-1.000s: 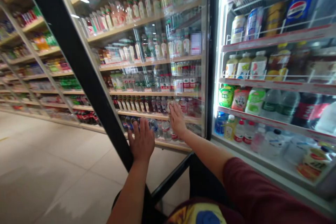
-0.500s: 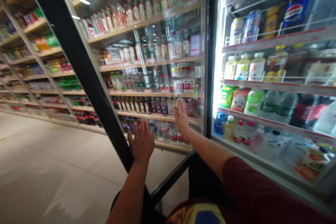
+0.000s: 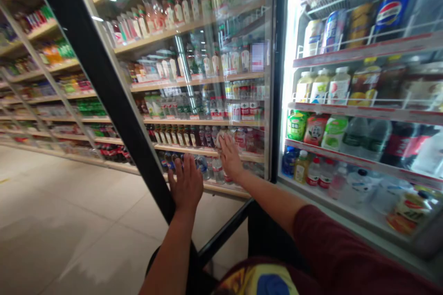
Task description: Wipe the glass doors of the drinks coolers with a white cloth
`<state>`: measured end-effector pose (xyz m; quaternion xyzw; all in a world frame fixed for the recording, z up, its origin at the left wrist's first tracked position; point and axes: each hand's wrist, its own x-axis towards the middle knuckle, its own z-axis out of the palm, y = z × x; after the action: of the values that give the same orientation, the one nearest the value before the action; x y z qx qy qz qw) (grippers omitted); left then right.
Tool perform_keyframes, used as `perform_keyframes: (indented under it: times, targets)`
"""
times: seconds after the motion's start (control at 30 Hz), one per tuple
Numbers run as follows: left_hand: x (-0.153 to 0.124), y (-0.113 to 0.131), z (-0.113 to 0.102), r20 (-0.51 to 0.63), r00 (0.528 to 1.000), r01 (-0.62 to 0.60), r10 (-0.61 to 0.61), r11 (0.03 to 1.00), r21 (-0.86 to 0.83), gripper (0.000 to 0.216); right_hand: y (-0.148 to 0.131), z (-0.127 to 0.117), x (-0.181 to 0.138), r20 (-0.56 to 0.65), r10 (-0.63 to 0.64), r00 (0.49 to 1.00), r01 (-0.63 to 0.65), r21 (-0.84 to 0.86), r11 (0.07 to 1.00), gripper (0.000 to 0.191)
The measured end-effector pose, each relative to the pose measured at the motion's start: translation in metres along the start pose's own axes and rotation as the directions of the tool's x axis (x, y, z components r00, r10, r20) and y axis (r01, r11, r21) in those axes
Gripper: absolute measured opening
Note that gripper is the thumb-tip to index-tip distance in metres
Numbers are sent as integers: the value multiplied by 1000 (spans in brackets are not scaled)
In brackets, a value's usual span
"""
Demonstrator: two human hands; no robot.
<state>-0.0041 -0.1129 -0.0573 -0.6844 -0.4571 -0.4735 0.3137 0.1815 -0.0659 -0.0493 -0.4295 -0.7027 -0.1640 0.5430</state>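
Observation:
A glass door (image 3: 194, 87) with a black frame (image 3: 114, 101) stands swung open in front of me. My left hand (image 3: 187, 184) rests with fingers spread on the lower glass, right beside the frame's left bar. Lower on the pane, to the right of it, my right hand (image 3: 231, 159) presses a small pale cloth (image 3: 219, 138) to the glass. Most of the cloth is hidden under the fingers, and its edge shows at their left side.
The lit fridge (image 3: 346, 150) on the right holds bottles and cans on wire shelves. Through the glass and to the left run wooden shelves (image 3: 176, 150) of drinks. Pale floor tiles (image 3: 76, 212) lie below. The door's bottom bar (image 3: 224, 230) crosses near my legs.
My right hand has slid a little left and slightly down across the glass with the cloth. The left hand keeps its place by the frame.

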Motion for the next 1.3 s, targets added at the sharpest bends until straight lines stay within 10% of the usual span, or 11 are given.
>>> perform_keyframes:
  times: [0.2, 0.37, 0.53, 0.7, 0.87, 1.1, 1.3]
  targets:
    - [-3, 6, 0, -42, 998, -48, 50, 998, 48, 66, -32, -5, 25, -10, 69, 998, -65, 215, 975, 60]
    - [2, 15, -1, -130, 934, -344, 332, 935, -86, 67, -66, 0, 6, 128, 23, 991, -86, 512, 855, 56]
    - [23, 19, -9, -121, 960, -250, 254, 967, 52, 59, -50, -20, 15, 113, 37, 993, -99, 610, 786, 57]
    - [26, 22, -15, -112, 970, -199, 215, 970, 141, 48, -11, -25, 30, -78, 160, 984, -134, 264, 955, 59]
    - [8, 26, -10, -169, 959, -207, 229, 968, 140, 45, 12, -3, 28, 97, 178, 979, -166, -123, 978, 64]
    - [27, 21, -16, -11, 952, -307, 307, 952, 25, 48, 21, 1, 23, 129, 147, 981, -113, -243, 963, 66]
    - [79, 11, -27, -155, 957, -222, 244, 964, 144, 48, 22, 2, 18, 124, 144, 982, -108, -263, 959, 65]
